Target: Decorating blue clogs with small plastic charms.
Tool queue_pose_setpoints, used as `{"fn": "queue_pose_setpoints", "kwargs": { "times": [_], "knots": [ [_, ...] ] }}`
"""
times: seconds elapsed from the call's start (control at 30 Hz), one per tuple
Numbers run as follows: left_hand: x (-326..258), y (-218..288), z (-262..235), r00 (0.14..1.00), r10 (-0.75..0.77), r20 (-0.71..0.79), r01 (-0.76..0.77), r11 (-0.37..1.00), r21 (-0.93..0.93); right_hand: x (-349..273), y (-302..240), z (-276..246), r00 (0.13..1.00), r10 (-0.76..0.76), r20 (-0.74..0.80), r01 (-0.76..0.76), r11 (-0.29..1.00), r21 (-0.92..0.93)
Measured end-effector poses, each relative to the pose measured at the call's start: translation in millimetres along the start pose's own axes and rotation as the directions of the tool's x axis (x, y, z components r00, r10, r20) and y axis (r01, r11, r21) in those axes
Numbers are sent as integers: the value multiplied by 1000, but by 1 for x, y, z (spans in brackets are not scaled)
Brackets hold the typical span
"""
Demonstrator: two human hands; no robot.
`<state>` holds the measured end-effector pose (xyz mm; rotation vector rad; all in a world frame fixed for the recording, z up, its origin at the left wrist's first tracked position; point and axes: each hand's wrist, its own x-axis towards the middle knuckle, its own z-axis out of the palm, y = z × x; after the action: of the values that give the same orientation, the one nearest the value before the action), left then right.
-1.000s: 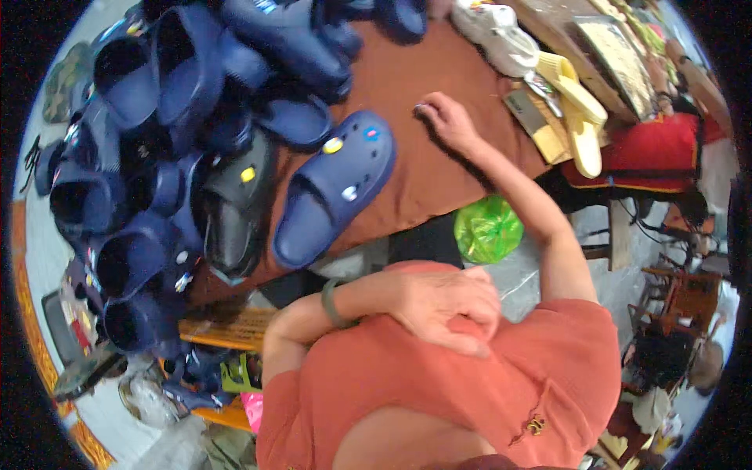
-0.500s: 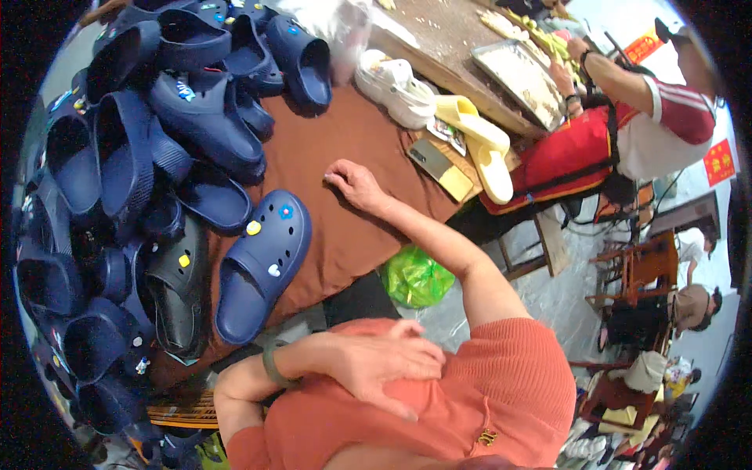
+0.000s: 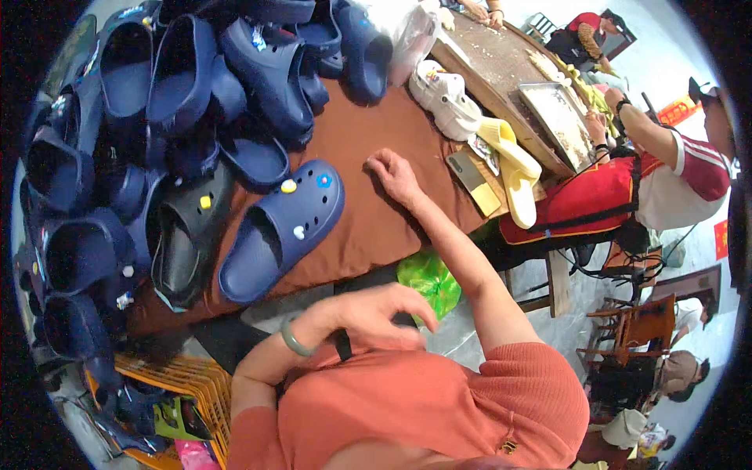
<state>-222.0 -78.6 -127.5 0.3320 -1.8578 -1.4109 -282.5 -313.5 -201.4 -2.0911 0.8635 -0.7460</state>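
My left hand (image 3: 379, 315), with a bracelet at the wrist, hovers in front of my chest, its fingers curved and apart with nothing in them. Farther off, my right hand (image 3: 398, 178) rests on the brown cloth (image 3: 352, 133); its fingers are curled together, and anything between them is hidden. Left of it lies a navy clog (image 3: 262, 247) with a flower, a yellow and a white charm. A black clog (image 3: 182, 247) with a yellow charm sits beside that one. Neither hand touches a clog.
Several navy clogs (image 3: 180, 74) are heaped along the left. White clogs (image 3: 445, 100), yellow slides (image 3: 517, 172) and a phone (image 3: 468, 176) lie at the right. A green plastic bag (image 3: 429, 282) is below the table, an orange crate (image 3: 176, 384) at lower left. A person in a red apron works at right.
My left hand has lifted off my chest, and its fingers have spread. The view has shifted, showing more of the crate. My right hand stays on the cloth, fingers still curled.
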Motion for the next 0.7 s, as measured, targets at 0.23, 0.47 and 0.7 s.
{"fn": "queue_pose_setpoints", "kwargs": {
  "times": [0.23,0.47,0.7],
  "knots": [
    [-160,-107,18,412,-785,-461,831,532,-163,5,8,-1,980,-188,-58,188,982,-8],
    [-247,-100,50,-52,-827,-560,835,-343,430,22,31,6,999,42,-25,-27,898,440],
    [-220,-84,49,139,-815,-563,864,-178,472,8,31,11,993,-102,-51,113,941,319]
  ]
}}
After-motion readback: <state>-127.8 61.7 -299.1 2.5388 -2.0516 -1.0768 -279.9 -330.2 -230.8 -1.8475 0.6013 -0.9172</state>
